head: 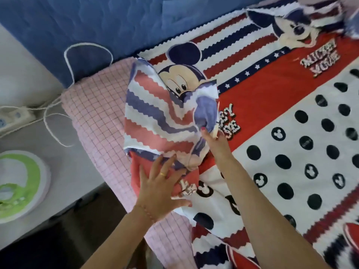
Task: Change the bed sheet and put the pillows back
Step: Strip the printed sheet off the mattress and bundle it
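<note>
Spreading cartoon sheet point(262, 105) over pink checked mattress pad point(101, 105). Left hand point(161, 189) flat, fingers splayed, holding nothing, pins folded-back corner. Right hand point(213, 138) pinches flap edge, likely to unfold toward bare corner.

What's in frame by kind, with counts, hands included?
Hands: 2, left hand flat on the sheet, right hand pinching its folded-back corner
Mickey Mouse bed sheet: 1
Pink checked mattress pad: 1
Blue quilted headboard: 1
White power strip: 1
White cord: 1
Green-and-white round device: 1
Total: 8
</note>
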